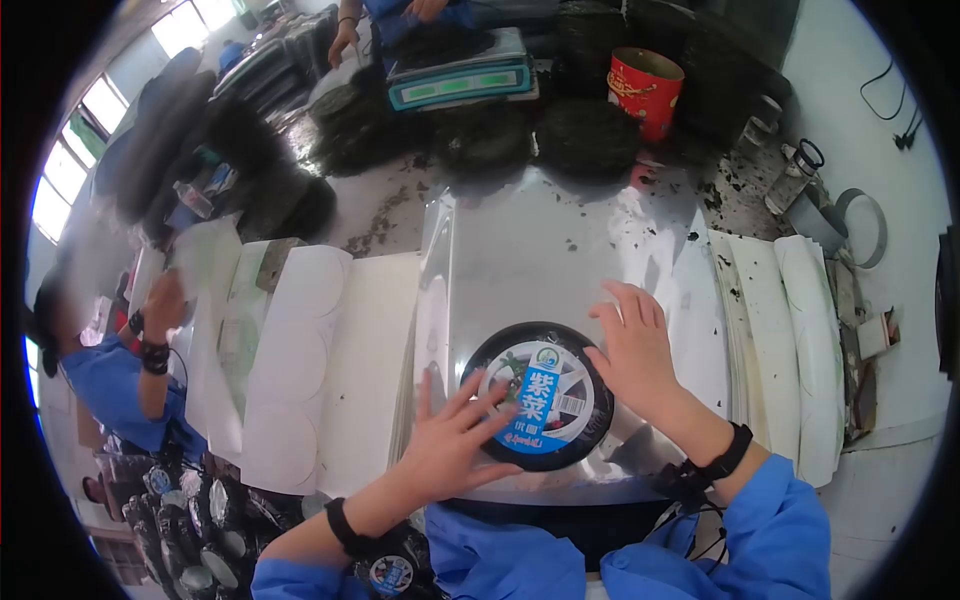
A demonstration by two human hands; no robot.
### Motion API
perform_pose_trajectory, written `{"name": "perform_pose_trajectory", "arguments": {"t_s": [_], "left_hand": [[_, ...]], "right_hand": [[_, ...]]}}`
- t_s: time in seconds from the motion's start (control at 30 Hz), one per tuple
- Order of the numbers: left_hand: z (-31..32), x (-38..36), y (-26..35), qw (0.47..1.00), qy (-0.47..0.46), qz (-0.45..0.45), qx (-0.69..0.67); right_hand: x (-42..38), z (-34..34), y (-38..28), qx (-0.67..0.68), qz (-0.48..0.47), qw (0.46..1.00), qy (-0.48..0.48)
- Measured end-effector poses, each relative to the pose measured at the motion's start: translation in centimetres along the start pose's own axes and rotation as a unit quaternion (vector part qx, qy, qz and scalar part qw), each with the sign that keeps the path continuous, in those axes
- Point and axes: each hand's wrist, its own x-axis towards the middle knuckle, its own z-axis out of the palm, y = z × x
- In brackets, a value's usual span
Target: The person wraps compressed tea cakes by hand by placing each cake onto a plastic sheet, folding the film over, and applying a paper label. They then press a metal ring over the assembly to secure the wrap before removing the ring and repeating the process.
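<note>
A round, dark seaweed cake (pixel 510 345) lies on the shiny metal sheet in front of me. On its top sits a round label (pixel 541 385) with a blue strip and large Chinese characters. My left hand (pixel 455 440) is open, its spread fingers reaching over the label's lower left part; some fingertips look slightly blurred. At the cake's upper right edge is my right hand (pixel 637 350), also open, with the thumb by the rim and the other fingers pointing up and left. Neither hand grips anything.
Stacks of white label sheets (pixel 375 350) flank the metal sheet (pixel 520 240). Beyond it stand dark seaweed cakes (pixel 585 140), a digital scale (pixel 460 85) and a red tin (pixel 645 95). Wrapped packs (pixel 200 520) lie lower left. Co-workers' hands (pixel 163 305) show left and at the back.
</note>
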Motion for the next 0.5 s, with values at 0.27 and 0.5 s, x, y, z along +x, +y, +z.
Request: {"name": "perform_pose_trajectory", "arguments": {"t_s": [0.27, 0.5], "left_hand": [[6.8, 4.8, -4.3, 0.810, 0.207, -0.318, -0.447], [-0.2, 6.4, 5.6, 0.942, 0.306, 0.069, -0.117]], "right_hand": [[-2.3, 3.6, -4.5, 0.042, -0.177, 0.975, -0.129], [-2.8, 3.7, -3.6, 0.048, -0.165, 0.983, -0.062]]}}
